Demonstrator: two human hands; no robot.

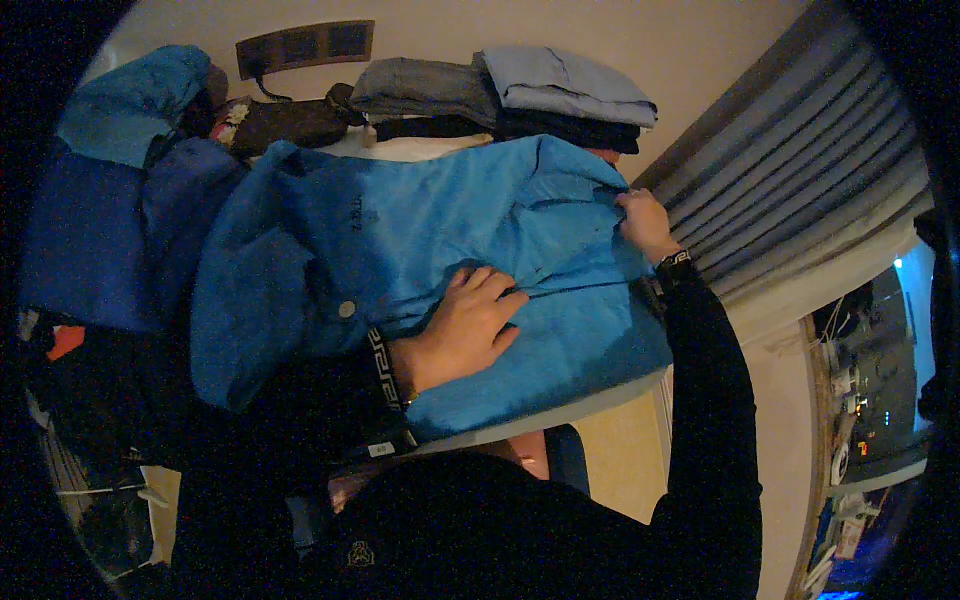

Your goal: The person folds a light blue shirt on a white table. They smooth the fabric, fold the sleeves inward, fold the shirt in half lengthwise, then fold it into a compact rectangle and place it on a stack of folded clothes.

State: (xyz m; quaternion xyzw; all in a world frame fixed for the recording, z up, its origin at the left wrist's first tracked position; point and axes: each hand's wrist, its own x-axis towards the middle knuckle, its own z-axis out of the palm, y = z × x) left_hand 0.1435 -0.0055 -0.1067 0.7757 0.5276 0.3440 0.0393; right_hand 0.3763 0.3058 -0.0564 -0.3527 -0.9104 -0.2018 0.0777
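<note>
A blue garment (450,195), which looks like a jacket, lies spread on a flat surface before me. It bears small dark writing and a round, light button-like spot. Its fabric is creased across the middle. My left hand (469,330) rests palm down on that creased middle, fingers slightly bent and apart. At the garment's far right edge, my right hand (646,225) pinches the cloth between thumb and fingers. Both black sleeves have patterned cuffs.
Folded grey clothes (427,86) and a light-blue folded stack (566,79) stand along the back wall. A dark blue garment (86,232) lies on the left. A pleated curtain (795,172) hangs close to my right arm. Far right, a cluttered shelf (844,420) is visible.
</note>
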